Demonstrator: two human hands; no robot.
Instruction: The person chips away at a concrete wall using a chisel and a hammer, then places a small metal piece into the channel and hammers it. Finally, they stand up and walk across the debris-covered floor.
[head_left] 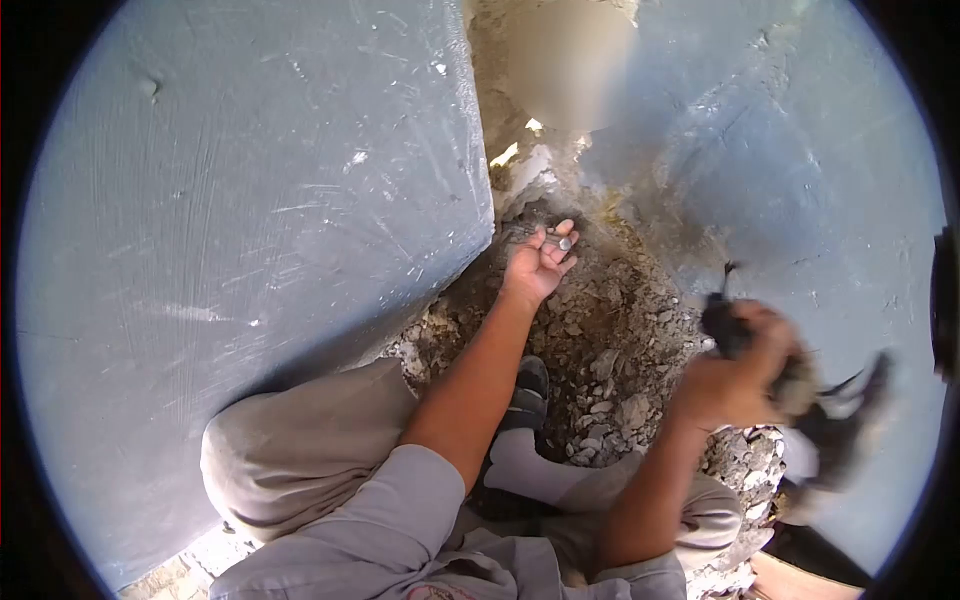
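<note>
- Nearest the camera, one grey shirt [390, 520] with two short sleeves, at the near edge.
- Two bare hands, well apart. The left hand [540, 265], farther off and near the middle, is closed narrow around one metal rod [565, 243], its round end showing beside the fingers.
- The right hand [735, 385], nearer and to the right, is wrapped around one dark tool [728, 325]; motion blurs it, so its exact shape cannot be told.
- The rod lies within the left hand's fingers, left of and farther than the right hand; the tool sticks out on both sides of the right hand.
- Below and between the hands, one heap of rubble [625, 385], its grey and brown pieces too many to count.
- One dark shoe [530, 390], nearer than the left hand, beside the rubble.
- Two bent legs in one pair of beige trousers [300, 440], one knee left, one right.
- Two grey-blue painted surfaces: a left one [260, 190] and a right one [850, 220], with a broken gap between them at the far side.
</note>
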